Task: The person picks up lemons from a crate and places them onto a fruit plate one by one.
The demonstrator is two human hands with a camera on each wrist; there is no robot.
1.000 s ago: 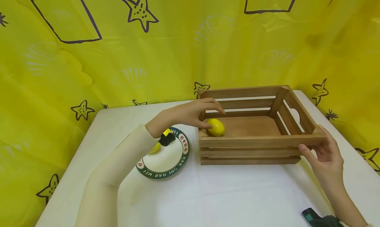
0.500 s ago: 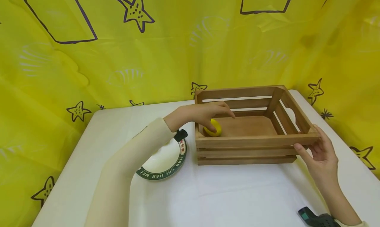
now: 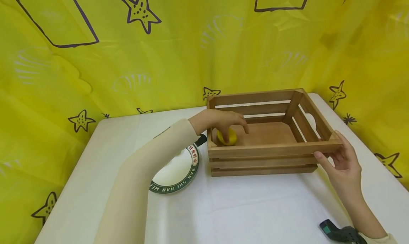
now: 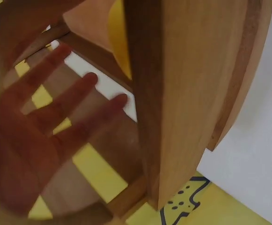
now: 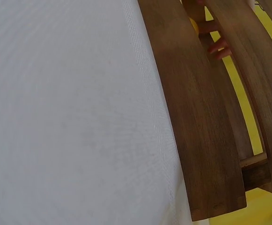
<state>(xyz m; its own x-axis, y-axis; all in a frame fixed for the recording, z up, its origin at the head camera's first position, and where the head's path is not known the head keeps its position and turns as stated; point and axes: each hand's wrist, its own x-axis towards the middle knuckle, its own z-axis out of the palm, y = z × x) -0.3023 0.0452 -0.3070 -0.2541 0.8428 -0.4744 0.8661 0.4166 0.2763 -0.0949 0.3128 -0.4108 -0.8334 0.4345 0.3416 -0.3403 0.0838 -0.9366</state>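
Note:
A yellow lemon (image 3: 233,137) lies in the left front corner of a slatted wooden crate (image 3: 262,151). My left hand (image 3: 222,120) reaches over the crate's left end, with its thumb in front of the lemon. In the left wrist view its fingers (image 4: 79,86) extend loosely apart with nothing between them, and the lemon (image 4: 119,40) is partly hidden by a crate slat. Whether the thumb touches the lemon, I cannot tell. At the crate's right front corner my right hand (image 3: 345,166) grips the wood, thumb on the front slat.
A white plate with a green lettered rim (image 3: 174,189) sits left of the crate, partly covered by my left sleeve (image 3: 137,180). White cloth covers the table (image 3: 243,208). Behind it hangs a yellow patterned curtain (image 3: 179,59).
My left hand has moved right and lower over the lemon, its sleeve now hiding the yellow things on the plate. The right hand keeps its hold on the crate. The head view has shifted slightly.

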